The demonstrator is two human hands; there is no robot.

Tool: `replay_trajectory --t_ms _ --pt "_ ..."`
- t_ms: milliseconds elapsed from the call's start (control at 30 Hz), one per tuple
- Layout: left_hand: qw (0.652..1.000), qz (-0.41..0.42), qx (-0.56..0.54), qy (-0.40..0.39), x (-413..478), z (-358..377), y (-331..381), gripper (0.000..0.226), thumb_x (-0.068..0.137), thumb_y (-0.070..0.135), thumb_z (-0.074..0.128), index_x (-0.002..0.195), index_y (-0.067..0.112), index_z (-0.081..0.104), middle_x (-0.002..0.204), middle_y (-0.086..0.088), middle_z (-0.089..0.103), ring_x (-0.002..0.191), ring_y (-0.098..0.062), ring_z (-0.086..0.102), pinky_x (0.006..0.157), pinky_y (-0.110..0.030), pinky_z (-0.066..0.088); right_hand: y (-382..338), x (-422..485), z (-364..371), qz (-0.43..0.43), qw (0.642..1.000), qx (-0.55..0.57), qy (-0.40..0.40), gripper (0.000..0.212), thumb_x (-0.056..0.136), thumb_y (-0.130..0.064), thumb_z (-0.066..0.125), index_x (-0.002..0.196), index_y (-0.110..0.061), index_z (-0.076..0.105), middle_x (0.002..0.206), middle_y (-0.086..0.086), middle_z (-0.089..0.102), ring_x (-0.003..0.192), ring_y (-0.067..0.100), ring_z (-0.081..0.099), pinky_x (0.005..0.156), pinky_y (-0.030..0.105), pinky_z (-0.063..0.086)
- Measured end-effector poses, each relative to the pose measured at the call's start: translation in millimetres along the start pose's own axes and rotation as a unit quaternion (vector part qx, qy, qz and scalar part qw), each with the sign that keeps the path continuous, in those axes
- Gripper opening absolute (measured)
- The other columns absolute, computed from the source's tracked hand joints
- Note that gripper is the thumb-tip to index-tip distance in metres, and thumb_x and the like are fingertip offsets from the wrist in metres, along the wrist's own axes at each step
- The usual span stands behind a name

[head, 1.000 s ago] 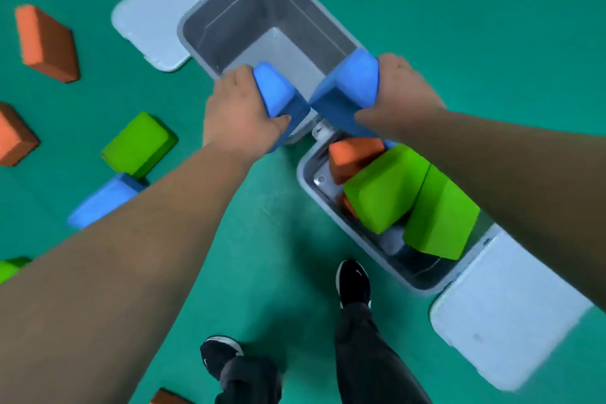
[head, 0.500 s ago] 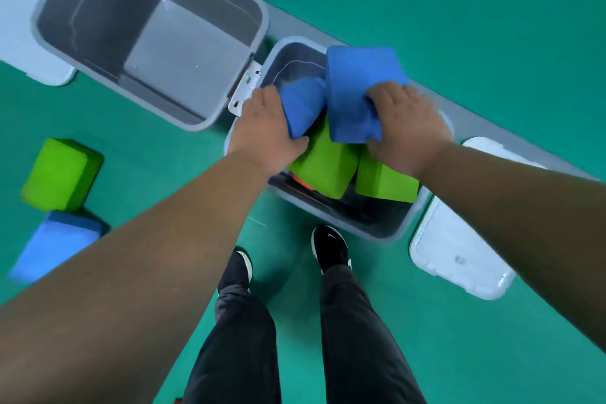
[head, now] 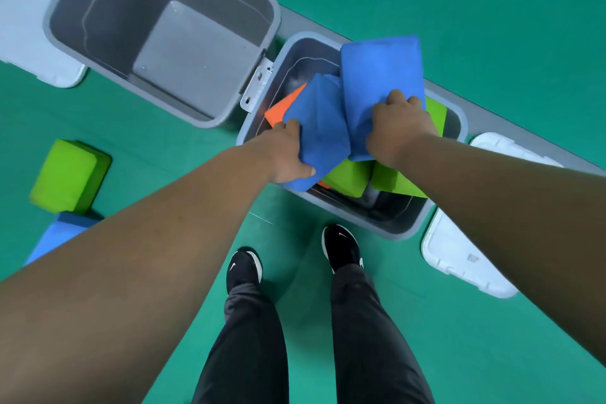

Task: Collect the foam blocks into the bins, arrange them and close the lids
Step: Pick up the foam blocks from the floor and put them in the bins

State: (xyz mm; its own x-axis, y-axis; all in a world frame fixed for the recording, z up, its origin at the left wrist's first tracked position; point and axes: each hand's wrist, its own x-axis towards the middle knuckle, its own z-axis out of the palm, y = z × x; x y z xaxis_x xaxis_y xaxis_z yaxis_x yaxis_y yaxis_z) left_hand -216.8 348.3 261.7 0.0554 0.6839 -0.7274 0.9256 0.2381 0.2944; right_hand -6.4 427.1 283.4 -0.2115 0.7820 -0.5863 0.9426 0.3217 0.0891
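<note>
My left hand [head: 286,154] grips one blue foam block [head: 316,128] and my right hand [head: 398,126] grips a second, larger-looking blue foam block [head: 380,75]. Both blocks are held over the grey bin on the right [head: 403,229]. That bin contains two green blocks [head: 349,177] [head: 395,182] and an orange block [head: 282,108], partly hidden under the blue ones. An empty grey bin [head: 164,33] stands to the left, joined by a metal latch [head: 257,84].
A white lid [head: 459,259] lies right of the filled bin, another white lid [head: 29,36] left of the empty bin. A green block [head: 67,175] and a blue block [head: 62,233] lie on the green floor at left. My shoes [head: 244,267] [head: 342,248] stand close to the filled bin.
Both hands carried the blue blocks from over the empty bin to over the filled bin and lowered them onto the green blocks. The view shifted and came closer.
</note>
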Motion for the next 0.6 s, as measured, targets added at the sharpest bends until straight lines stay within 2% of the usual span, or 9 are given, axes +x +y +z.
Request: replay_trajectory --t_ms 133,200,333,400,500,600 --pt "0.999 -0.011 -0.029 0.012 -8.9 15.6 -9.8 0.087 0.086 0.047 0.076 0.151 0.011 0.031 0.15 -0.013 0.039 0.127 -0.034 0.053 0.095 -0.041 0.049 -5.2 6.6 -4.4 0.008 1.0 0.011 -0.005 0.041 0.093 -0.025 0.054 0.132 -0.014 0.057 0.13 0.013 0.045 0.122 0.041 0.049 0.093 0.046 0.042" --pt "0.999 -0.005 -0.031 0.014 -12.5 23.1 -13.0 0.086 0.087 0.045 0.076 0.152 0.01 0.031 0.15 -0.012 0.039 0.125 -0.032 0.053 0.089 -0.036 0.046 -8.3 8.1 -3.8 0.009 1.0 0.019 -0.006 0.041 0.089 -0.025 0.06 0.129 -0.013 0.059 0.125 0.012 0.046 0.119 0.041 0.051 0.086 0.043 0.04" --pt "0.998 -0.023 -0.05 0.009 -16.8 27.3 -19.5 0.089 0.087 0.035 0.076 0.156 0.01 0.027 0.157 -0.012 0.033 0.132 -0.032 0.05 0.1 -0.041 0.049 -17.0 7.8 -1.5 -0.007 0.999 0.036 -0.017 0.033 0.087 -0.019 0.055 0.119 -0.011 0.061 0.113 0.008 0.041 0.113 0.041 0.052 0.079 0.042 0.039" --pt "0.998 -0.034 -0.053 0.003 -18.2 24.3 -24.9 0.093 0.087 0.03 0.075 0.16 0.011 0.022 0.159 -0.013 0.031 0.136 -0.033 0.049 0.1 -0.041 0.049 -23.4 6.6 -2.6 -0.025 0.999 0.036 -0.008 0.029 0.089 -0.019 0.051 0.115 -0.012 0.06 0.106 0.005 0.036 0.109 0.039 0.052 0.078 0.042 0.039" --pt "0.998 -0.048 -0.047 0.014 -21.3 16.4 -37.5 0.07 0.086 0.024 0.072 0.145 0.011 0.038 0.142 -0.012 0.043 0.119 -0.034 0.058 0.084 -0.04 0.05 -35.3 7.2 -8.5 -0.047 0.998 0.041 0.014 0.023 0.094 -0.021 0.047 0.112 -0.014 0.059 0.11 0.008 0.043 0.107 0.039 0.054 0.079 0.043 0.042" --pt "0.996 -0.065 -0.052 0.033 -26.7 6.5 -52.6 0.058 0.085 0.026 0.072 0.135 0.011 0.045 0.133 -0.012 0.05 0.109 -0.035 0.061 0.082 -0.041 0.052 -52.4 10.4 -20.7 -0.086 0.994 0.06 0.007 0.012 0.095 -0.021 0.051 0.1 -0.013 0.056 0.11 0.016 0.055 0.098 0.039 0.059 0.078 0.044 0.05"
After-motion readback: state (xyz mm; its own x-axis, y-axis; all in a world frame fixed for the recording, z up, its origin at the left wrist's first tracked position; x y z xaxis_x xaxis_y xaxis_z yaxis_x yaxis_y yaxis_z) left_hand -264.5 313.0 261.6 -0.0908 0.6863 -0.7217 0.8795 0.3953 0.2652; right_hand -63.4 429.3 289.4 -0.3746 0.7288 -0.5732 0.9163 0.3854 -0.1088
